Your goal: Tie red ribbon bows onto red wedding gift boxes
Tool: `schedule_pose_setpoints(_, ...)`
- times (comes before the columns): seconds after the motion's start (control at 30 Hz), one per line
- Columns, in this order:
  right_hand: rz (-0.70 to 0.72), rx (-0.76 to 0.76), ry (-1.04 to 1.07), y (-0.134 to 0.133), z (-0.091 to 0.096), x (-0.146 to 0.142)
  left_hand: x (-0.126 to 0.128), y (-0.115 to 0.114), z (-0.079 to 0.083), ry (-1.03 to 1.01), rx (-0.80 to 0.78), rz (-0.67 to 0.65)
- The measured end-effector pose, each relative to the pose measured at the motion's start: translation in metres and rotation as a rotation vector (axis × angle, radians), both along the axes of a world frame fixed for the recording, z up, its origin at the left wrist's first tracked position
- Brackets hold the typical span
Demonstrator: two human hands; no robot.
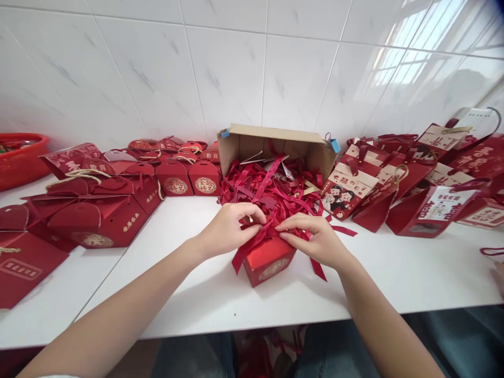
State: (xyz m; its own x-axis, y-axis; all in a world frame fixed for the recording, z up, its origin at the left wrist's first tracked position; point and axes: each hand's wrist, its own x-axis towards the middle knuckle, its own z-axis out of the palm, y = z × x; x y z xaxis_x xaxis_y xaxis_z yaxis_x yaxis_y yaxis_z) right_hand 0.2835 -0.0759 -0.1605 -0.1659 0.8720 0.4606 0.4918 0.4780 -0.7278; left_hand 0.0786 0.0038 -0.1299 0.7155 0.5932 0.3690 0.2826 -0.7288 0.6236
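A small red gift box (pixel 270 261) with a gold emblem on its front stands near the front of the white table. Over its top lies a red ribbon (pixel 252 245), its ends hanging down at both sides. My left hand (pixel 232 227) pinches the ribbon between thumb and fingers at the top of the box. From the other side, my right hand (pixel 315 239) has its thumb and fingers closed on the ribbon too. Just behind them, a heap of red ribbons (pixel 255 184) spills out of a cardboard box (pixel 275 135) lying open towards me.
Several red gift boxes (pixel 98 220) with cord handles line the left side, by a red basin (pixel 19 163). To the right stand more printed gift boxes (pixel 348 184) with ribbon handles. A tiled wall (pixel 224 79) closes off the back of the white table (pixel 177 294).
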Motion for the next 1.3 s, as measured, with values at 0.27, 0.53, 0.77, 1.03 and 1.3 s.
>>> schedule_pose_setpoints(0.27, 0.05, -0.03, -0.01, 0.005, 0.013, -0.007, -0.008, -0.001, -0.007, -0.052, 0.005, -0.104)
schedule_pose_setpoints(0.53, 0.208, 0.232, -0.17, 0.016, 0.01, -0.008, -0.009, -0.004, -0.012, -0.082, 0.001, -0.104)
schedule_pose_setpoints(0.77, 0.261, 0.277, -0.241, 0.016, -0.003, -0.004, -0.01, -0.001, -0.015, -0.108, -0.101, -0.124)
schedule_pose_setpoints(1.03, 0.258, 0.248, -0.375, 0.011, -0.001, -0.007, -0.01, -0.002, -0.01, -0.059, -0.168, -0.105)
schedule_pose_setpoints(1.3, 0.252, 0.186, -0.434, 0.008, 0.003, -0.011, -0.009, -0.005, -0.009, -0.057, -0.143, 0.077)
